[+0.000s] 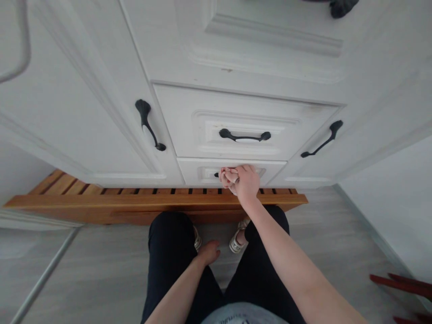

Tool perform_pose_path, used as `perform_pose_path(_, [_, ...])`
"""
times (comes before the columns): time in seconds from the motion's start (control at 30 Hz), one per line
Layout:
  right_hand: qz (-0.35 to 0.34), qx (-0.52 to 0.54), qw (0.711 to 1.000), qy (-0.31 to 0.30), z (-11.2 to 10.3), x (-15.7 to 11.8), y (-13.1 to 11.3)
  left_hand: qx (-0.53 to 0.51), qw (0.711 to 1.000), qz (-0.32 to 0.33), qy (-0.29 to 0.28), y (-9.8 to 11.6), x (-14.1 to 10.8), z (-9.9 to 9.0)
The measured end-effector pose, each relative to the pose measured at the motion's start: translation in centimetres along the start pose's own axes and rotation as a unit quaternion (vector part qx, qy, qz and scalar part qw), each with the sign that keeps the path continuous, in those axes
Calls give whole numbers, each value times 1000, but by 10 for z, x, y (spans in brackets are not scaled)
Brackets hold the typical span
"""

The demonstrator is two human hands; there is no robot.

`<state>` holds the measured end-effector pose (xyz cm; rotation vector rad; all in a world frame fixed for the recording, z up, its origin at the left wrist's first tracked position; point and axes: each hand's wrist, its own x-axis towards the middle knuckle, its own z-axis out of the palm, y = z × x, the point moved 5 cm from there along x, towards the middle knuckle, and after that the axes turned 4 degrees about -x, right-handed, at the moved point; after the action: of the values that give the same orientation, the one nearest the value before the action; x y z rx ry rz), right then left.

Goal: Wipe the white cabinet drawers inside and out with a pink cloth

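Note:
My right hand [249, 180] is closed round a bunched pinkish-white cloth [230, 176] with red marks. It presses the cloth against the lower drawer [189, 168], over that drawer's dark handle [216, 174], of which only the left end shows. Above it is the upper drawer [182, 130] with a black curved handle [245, 136]; both drawers are closed. My left hand [209, 253] hangs between my knees, beside the left one, with its fingers loosely apart and nothing seen in it.
White cabinet doors with black handles [150, 125] [322, 138] flank the drawers. A slatted wooden bench or bed edge [151, 201] runs along the cabinet's foot, before my knees. Grey floor [111, 265] lies below. Red-brown furniture legs [398, 282] stand at right.

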<state>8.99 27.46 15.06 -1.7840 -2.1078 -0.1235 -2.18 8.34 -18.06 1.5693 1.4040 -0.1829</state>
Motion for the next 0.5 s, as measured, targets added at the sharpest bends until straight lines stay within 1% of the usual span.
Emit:
perform_pose_path(0.1, [-26, -6, 999, -20, 8, 1, -18, 6, 1000, 0, -5, 3, 3, 2])
perform_pose_path(0.2, [-29, -1, 1000, -4, 15, -1, -24, 19, 1000, 2, -12, 5, 5, 5])
perform_pose_path(0.3, [-51, 10, 999, 9, 20, -2, -19, 32, 999, 6, -18, 4, 2, 7])
perform_pose_path(0.37, [-71, 11, 997, 0, 21, 0, -13, 39, 999, 7, -20, 2, -2, 7])
perform_pose_path(0.5, [-82, -8, 996, -30, 11, 6, 6, 42, 999, 0, -9, -3, -8, 1])
